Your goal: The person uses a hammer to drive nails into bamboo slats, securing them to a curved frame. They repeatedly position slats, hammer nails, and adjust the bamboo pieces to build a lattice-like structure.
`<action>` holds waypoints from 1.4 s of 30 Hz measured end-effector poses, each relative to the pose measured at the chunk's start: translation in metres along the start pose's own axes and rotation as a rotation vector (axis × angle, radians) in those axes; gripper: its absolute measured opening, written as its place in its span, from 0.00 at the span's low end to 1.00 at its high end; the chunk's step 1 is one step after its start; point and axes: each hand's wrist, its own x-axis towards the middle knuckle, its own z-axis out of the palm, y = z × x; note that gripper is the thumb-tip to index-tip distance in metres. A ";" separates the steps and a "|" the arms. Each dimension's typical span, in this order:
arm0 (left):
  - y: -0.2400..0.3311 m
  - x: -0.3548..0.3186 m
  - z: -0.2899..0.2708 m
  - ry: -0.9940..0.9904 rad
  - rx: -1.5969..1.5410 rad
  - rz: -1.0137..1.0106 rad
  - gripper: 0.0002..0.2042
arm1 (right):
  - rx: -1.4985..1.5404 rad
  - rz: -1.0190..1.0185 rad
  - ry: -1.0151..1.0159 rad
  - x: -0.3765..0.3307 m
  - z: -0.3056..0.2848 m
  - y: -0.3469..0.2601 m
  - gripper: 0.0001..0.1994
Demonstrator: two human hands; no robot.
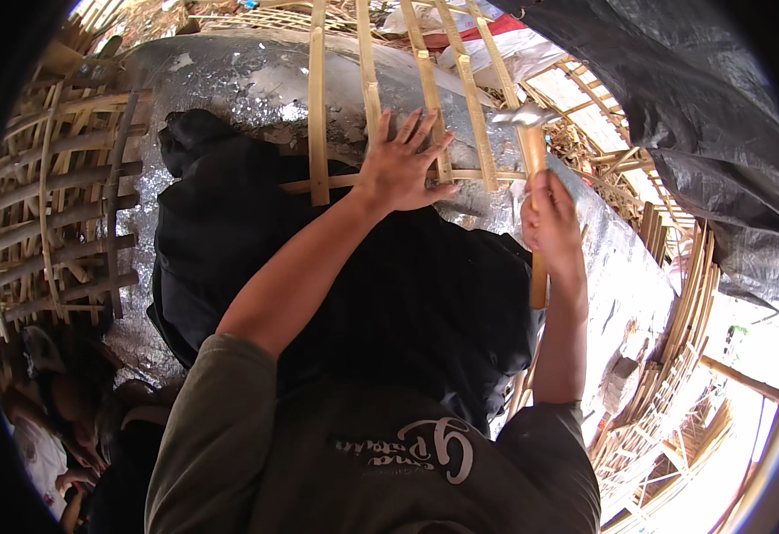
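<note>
Slats [423, 76], pale, five: ahead, long axes running near to far; likely light, springy, prone to split; take by the flat faces. Left hand [403, 171]: fingers spread, laid over the middle slats. Hammer [535, 149], one: at the rightmost slat, gripped in the right hand [553, 222]; probably head-heavy, stiff, best held low; handle [539, 285] points away, head [526, 116] crosswise.

Cross strip [345, 181]: thin, pale, partly hidden. Five pale slats [318, 107], slightly fanned, run crosswise to it; leftmost lies over it, end poking past near side. Hammer [535, 153] by strip's right end: wooden handle, metal head blurred, beyond strip's far side.
</note>
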 end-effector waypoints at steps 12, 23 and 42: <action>-0.003 0.003 0.006 0.079 -0.061 0.021 0.32 | 1.121 -0.191 0.006 0.021 0.026 0.058 0.17; -0.010 0.006 0.009 0.118 -0.177 0.002 0.26 | 1.225 -0.179 -0.100 0.039 0.011 0.062 0.17; -0.019 0.017 -0.006 0.078 -0.326 -0.070 0.19 | 1.233 -0.135 -0.016 0.039 0.012 0.057 0.19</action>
